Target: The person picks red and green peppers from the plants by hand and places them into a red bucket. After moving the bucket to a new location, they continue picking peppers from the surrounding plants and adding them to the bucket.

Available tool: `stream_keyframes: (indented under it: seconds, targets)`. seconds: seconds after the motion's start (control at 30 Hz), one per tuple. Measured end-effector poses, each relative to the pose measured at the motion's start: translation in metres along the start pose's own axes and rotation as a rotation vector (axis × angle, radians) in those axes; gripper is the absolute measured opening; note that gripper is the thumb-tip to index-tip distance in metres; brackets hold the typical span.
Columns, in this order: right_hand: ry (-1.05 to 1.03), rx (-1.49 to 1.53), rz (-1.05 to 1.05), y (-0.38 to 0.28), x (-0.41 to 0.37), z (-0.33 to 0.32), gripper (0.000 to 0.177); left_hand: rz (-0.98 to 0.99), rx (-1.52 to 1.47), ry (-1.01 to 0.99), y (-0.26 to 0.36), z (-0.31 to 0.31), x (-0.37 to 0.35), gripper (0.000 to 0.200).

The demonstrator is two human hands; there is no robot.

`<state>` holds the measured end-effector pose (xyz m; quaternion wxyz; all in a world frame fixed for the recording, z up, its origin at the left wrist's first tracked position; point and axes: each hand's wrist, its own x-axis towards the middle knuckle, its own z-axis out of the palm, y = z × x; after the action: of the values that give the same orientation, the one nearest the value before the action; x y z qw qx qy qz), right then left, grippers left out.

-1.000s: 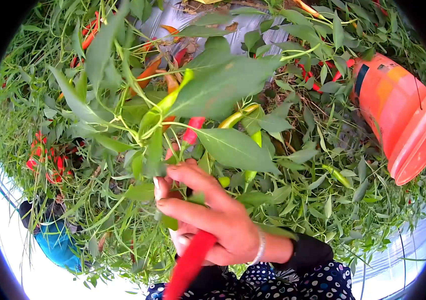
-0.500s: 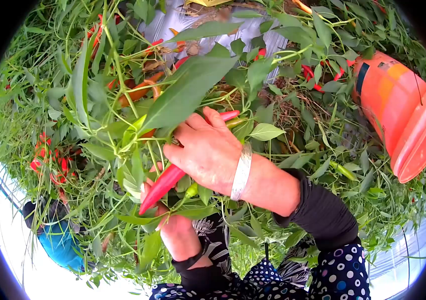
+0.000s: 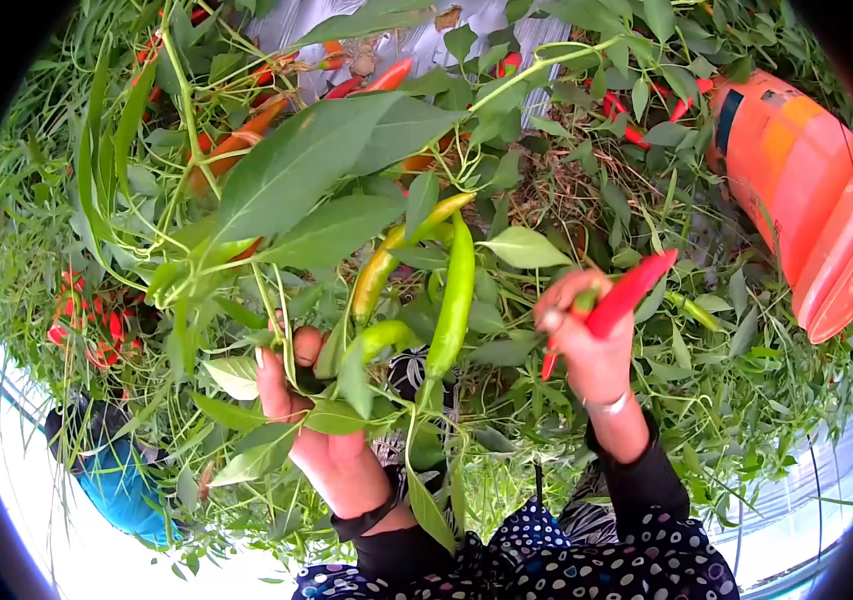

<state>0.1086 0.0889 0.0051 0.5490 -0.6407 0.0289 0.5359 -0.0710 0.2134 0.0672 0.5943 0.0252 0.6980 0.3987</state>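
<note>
My right hand [image 3: 597, 350] is closed around red chili peppers [image 3: 635, 290]; one thick red end points up and right, and a thin red tip pokes out below the fingers. A green stalk shows by the thumb. Among the leaves, my left hand [image 3: 327, 430] has its fingers curled around a stem of the pepper plant [image 3: 282, 325], partly covered by foliage. Between the hands hang a bright green chili pepper [image 3: 455, 295] and a yellow-brown one [image 3: 375, 285]. Broad leaves [image 3: 297, 175] cover part of the plant above my left hand.
An orange-red bucket [image 3: 792, 170] lies tilted at the right among the plants. Red peppers [image 3: 97, 320] lie in a cluster at the left, near a person in blue clothing [image 3: 127, 490]. Pale plastic sheeting [image 3: 427, 40] covers ground at the top. More ripe peppers [image 3: 237, 140] hang upper left.
My right hand has moved right and down, away from the plant, carrying red peppers. The green and yellow-brown peppers are now uncovered. My left hand stays low among the stems.
</note>
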Motion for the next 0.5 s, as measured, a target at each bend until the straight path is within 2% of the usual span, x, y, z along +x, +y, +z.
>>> stream_keyframes:
  seconds: [0.07, 0.1, 0.13, 0.2, 0.23, 0.27, 0.33, 0.37, 0.4, 0.47, 0.5]
  targets:
    - [0.009, -0.316, 0.058, 0.018, 0.027, -0.024, 0.017, -0.073, -0.116, -0.213, 0.001, -0.007, 0.003, 0.032]
    - [-0.018, -0.401, -0.097, 0.038, 0.043, -0.023, 0.017, -0.122, -0.286, -0.145, -0.003, -0.006, 0.004, 0.033]
    - [-0.047, -0.483, -0.249, 0.053, 0.058, -0.016, 0.016, -0.122, -0.286, -0.148, -0.003, -0.001, 0.003, 0.033]
    - [-0.431, -0.785, -0.484, 0.054, 0.080, -0.001, 0.020, -0.072, -0.120, -0.117, 0.001, 0.006, 0.000, 0.036]
    - [-0.459, -0.729, -0.568, 0.052, 0.086, 0.017, 0.022, -0.132, -0.169, -0.240, 0.006, 0.000, 0.003, 0.035]
    - [-0.485, -0.673, -0.648, 0.052, 0.089, 0.036, 0.024, -0.235, -0.522, -0.345, 0.002, -0.002, 0.006, 0.032]
    - [-0.591, -0.653, -0.661, 0.057, 0.102, 0.055, 0.029, -0.274, -0.531, -0.415, 0.001, -0.014, 0.015, 0.030]
    - [-0.541, -0.548, -0.748, 0.072, 0.108, 0.068, 0.034, -0.201, -0.469, -0.394, -0.003, -0.022, 0.013, 0.033]
    - [-0.616, -0.116, -0.110, 0.103, 0.114, 0.084, 0.038, -0.126, -0.407, -0.375, -0.004, -0.026, 0.012, 0.036]
    - [-0.694, -0.344, -0.328, 0.092, 0.107, 0.105, 0.040, -0.322, -0.665, -0.552, -0.005, -0.020, 0.017, 0.035]
    - [-0.711, -0.327, -0.338, 0.094, 0.108, 0.110, 0.039, -0.325, -0.662, -0.545, -0.006, -0.012, 0.014, 0.032]
